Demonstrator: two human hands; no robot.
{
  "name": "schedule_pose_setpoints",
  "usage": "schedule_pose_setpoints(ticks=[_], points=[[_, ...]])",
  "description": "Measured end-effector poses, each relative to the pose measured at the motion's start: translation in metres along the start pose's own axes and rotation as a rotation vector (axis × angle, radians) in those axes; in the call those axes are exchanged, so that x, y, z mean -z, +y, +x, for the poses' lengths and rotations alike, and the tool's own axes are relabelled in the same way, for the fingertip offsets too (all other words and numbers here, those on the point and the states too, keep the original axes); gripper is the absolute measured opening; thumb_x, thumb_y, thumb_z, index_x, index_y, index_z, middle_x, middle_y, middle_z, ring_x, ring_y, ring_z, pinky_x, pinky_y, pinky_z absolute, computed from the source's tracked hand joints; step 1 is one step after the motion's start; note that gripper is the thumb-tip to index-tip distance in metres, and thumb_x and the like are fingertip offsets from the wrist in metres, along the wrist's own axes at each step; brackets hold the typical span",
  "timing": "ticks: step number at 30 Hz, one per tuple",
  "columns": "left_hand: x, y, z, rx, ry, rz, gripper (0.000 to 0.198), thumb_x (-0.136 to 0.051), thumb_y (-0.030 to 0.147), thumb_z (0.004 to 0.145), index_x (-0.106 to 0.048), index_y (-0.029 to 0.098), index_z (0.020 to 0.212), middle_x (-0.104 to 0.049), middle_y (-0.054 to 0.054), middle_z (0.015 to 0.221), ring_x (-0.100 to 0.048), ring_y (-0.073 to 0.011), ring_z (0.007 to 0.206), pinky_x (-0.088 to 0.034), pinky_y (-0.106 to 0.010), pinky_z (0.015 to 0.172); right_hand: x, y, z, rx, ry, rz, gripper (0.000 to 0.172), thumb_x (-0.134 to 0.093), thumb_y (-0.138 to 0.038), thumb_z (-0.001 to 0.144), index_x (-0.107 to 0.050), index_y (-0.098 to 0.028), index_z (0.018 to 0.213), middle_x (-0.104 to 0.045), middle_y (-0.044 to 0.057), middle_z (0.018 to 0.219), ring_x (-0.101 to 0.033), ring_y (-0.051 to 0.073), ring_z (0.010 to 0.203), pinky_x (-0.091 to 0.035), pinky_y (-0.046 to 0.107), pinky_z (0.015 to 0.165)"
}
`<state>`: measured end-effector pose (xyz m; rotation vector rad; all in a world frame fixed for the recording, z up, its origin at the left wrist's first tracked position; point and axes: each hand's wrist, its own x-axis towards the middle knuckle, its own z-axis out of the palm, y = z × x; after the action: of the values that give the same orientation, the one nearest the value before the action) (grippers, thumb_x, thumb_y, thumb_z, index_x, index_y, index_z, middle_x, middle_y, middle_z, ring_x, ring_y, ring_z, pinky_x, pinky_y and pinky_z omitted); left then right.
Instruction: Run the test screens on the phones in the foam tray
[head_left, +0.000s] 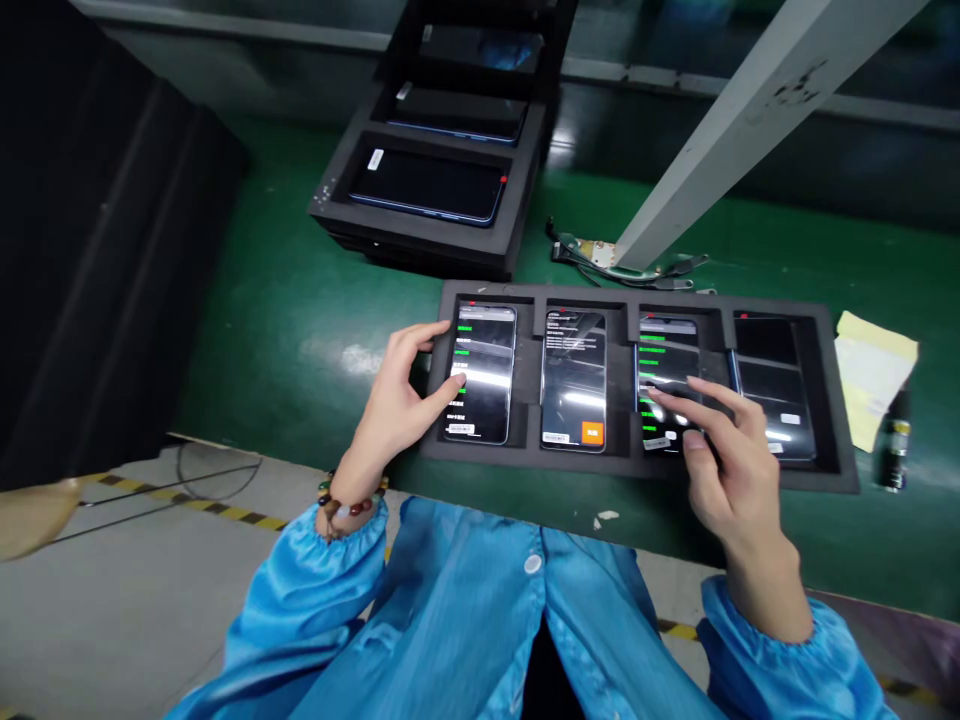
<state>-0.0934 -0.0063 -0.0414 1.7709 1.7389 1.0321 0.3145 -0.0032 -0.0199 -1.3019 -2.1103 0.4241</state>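
In front of me lies a black foam tray [529,375] with several smartphones in its slots. My left hand [397,395] has its fingers apart; the thumb reaches the screen of the leftmost phone [491,385], which shows a list with green lines. A second phone [574,370] displays white text and an orange button. Over the third phone [666,345], also lit with green list lines, is my right hand [731,455], fingers spread and index fingertip at the screen. The far-right phone [772,345] sits mostly dark, partly behind that hand.
A stack of foam trays [427,245] with dark phones stands at the back. Cables [622,275] lie by a slanted grey post [720,150]. Yellow paper [870,380] and a small dark cylinder [896,455] are at right. A large black object [97,230] stands left.
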Motion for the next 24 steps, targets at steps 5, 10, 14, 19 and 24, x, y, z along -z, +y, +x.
schedule_pose_setpoints(ticks=[5,10,14,19,24], points=[[0.001,-0.001,-0.001,0.032,-0.015,-0.008,0.060,-0.080,0.043,0.096,-0.063,0.028,0.151,-0.067,-0.011,0.151,-0.066,-0.0294,0.135,-0.057,-0.051,0.117,-0.001,0.001,0.000,-0.004,0.007,0.005,0.041,-0.053,-0.027,0.113,-0.076,-0.031,0.148,-0.074,0.012,0.144,-0.065,0.040,0.144,-0.056,0.067,0.118],[-0.008,0.003,0.003,0.145,0.096,0.002,0.053,-0.079,0.045,0.096,-0.067,0.026,0.144,-0.070,-0.010,0.144,-0.071,-0.0250,0.114,-0.060,-0.049,0.109,-0.002,0.002,-0.003,-0.026,0.019,0.018,0.041,-0.054,-0.026,0.113,-0.076,-0.032,0.148,-0.072,0.012,0.149,-0.064,0.041,0.146,-0.055,0.068,0.118],[-0.012,0.005,0.007,0.154,0.126,0.020,0.051,-0.080,0.045,0.095,-0.069,0.026,0.141,-0.072,-0.009,0.143,-0.071,-0.0243,0.109,-0.060,-0.048,0.106,0.001,0.005,-0.005,-0.048,0.042,0.015,0.042,-0.055,-0.024,0.113,-0.075,-0.033,0.149,-0.074,0.011,0.146,-0.064,0.040,0.146,-0.053,0.068,0.120],[-0.011,0.003,0.007,0.187,0.120,-0.039,0.048,-0.076,0.045,0.099,-0.069,0.027,0.143,-0.071,-0.009,0.146,-0.070,-0.0253,0.115,-0.059,-0.048,0.109,0.011,0.013,-0.010,-0.090,0.100,-0.014,0.041,-0.054,-0.025,0.113,-0.076,-0.033,0.147,-0.078,0.009,0.139,-0.065,0.039,0.145,-0.052,0.066,0.121],[-0.010,0.005,0.008,0.173,0.108,-0.024,0.046,-0.071,0.044,0.103,-0.068,0.029,0.147,-0.072,-0.009,0.147,-0.071,-0.0272,0.120,-0.058,-0.051,0.111,0.017,0.018,-0.016,-0.111,0.085,-0.035,0.039,-0.055,-0.026,0.113,-0.078,-0.031,0.144,-0.076,0.011,0.142,-0.067,0.038,0.142,-0.056,0.065,0.117]])
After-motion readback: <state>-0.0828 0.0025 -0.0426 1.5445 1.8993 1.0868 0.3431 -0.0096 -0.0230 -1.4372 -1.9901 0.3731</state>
